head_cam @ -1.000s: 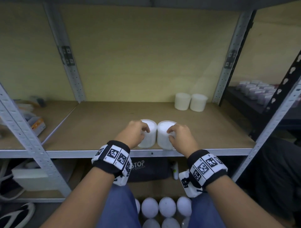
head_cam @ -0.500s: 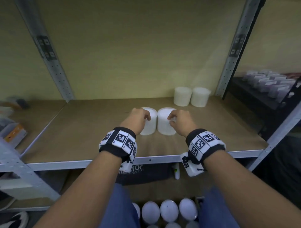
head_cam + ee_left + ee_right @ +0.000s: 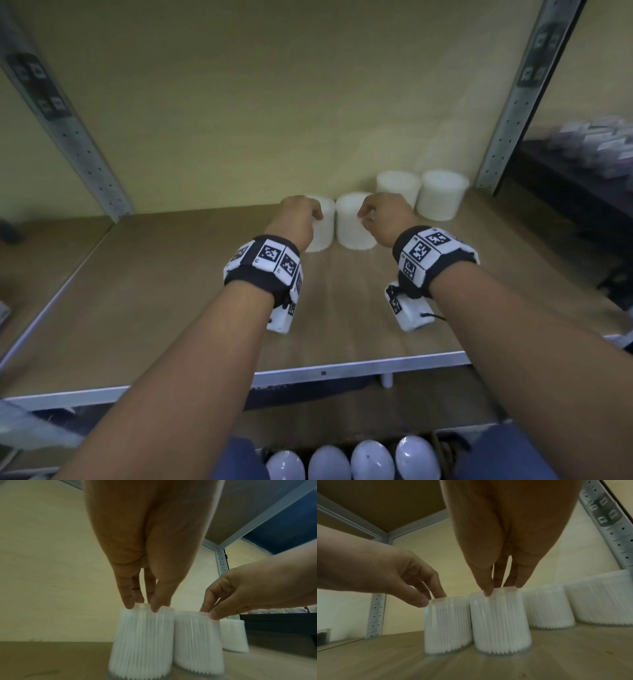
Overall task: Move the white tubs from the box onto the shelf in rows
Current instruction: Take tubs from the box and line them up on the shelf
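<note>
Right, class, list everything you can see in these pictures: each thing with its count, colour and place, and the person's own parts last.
held tubs: two, white, side by side mid-shelf, one under each hand
back tubs: two, white, at the shelf's right rear by the wall
shelf: one, brown board with a grey metal edge
uprights: two in the head view, grey perforated metal, either side of the wall
tubs below: four rounded white tops showing, under the shelf between the knees
wrist bands: two, black with white code squares
left hand: fingertips pinching the left tub's top rim
right hand: fingertips pinching the right tub's top rim
</note>
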Demonstrator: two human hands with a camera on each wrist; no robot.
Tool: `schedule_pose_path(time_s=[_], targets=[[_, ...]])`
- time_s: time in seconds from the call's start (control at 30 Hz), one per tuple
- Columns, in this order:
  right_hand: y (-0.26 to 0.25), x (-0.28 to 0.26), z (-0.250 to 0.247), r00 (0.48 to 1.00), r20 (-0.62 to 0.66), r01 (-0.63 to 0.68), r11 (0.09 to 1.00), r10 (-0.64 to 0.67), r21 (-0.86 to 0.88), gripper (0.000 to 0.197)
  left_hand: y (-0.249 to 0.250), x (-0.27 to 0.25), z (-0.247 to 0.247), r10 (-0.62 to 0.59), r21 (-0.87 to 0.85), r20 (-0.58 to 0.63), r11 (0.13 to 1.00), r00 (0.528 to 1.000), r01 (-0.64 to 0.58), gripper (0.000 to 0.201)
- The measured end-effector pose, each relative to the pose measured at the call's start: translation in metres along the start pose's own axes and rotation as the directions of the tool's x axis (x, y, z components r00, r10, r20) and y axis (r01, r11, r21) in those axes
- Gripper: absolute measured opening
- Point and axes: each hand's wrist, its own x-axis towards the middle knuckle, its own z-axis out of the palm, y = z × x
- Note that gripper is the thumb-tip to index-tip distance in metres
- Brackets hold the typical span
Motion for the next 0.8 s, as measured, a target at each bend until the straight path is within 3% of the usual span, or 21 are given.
schedule_pose_path(time_s=[0.3,0.6,0.8], targets=[[0.006,0.047,0.011,0.999,-0.045,0.019,1.000,-0.020,-0.025,0.024,-0.009,0.053,0.006,0.003,0.021,0.012,1.000,1.000,-0.004,0.043],[0.012,0.065,0.017,0.998,-0.063,0.028,1.000,-0.027,0.005,0.025,-0.013,0.072,0.017,0.035,0.042,-0.021,0.999,0.999,-0.034,0.042],[0.014,0.047,0.009,0.996,0.047,0.076,0.997,-0.075,-0.031,0.041,-0.012,0.061,0.010,0.000,0.010,0.064,1.000,0.998,-0.001,0.044]])
